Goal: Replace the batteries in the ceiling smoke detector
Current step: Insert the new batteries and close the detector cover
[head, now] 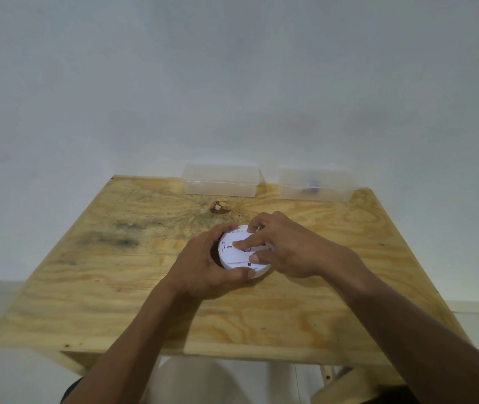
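Observation:
A round white smoke detector (236,258) lies on the plywood table (116,272), back side up, near the middle. My left hand (203,266) wraps around its left and near rim, thumb on the front edge. From the right, my right hand (284,246) rests over it, with the index finger pressing on the back face and the thumb on the near part. No battery is visible; my fingers hide much of the back.
Two clear plastic boxes stand at the table's far edge against the wall: the left box (222,180) looks empty, the right box (316,185) holds something small and bluish. A dark knot (219,207) marks the wood behind the detector.

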A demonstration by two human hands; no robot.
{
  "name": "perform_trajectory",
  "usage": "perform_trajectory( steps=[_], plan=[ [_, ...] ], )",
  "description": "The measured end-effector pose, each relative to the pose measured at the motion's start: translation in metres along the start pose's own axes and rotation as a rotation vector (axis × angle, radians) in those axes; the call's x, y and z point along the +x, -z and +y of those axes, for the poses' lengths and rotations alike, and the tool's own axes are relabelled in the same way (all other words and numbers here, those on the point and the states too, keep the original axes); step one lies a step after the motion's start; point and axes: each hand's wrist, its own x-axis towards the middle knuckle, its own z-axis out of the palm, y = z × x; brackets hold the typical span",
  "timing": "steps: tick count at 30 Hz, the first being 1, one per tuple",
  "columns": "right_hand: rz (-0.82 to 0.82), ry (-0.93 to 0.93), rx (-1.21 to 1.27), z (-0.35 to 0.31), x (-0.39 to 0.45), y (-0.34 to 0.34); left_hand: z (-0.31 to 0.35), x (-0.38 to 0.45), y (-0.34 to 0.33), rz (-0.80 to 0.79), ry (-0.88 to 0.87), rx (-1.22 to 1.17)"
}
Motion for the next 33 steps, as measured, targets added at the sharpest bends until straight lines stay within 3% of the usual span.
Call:
perform_trajectory(
  steps=[15,33],
  plan=[
    [0.143,-0.047,0.069,0.0031,-0.0029,0.0005,-0.0026,0.0012,-0.0015,0.031,0.022,0.012],
    [0.153,-0.08,0.102,0.0005,-0.0075,0.0033,0.0042,-0.0013,0.0004,0.024,-0.011,0.02]
  ],
)
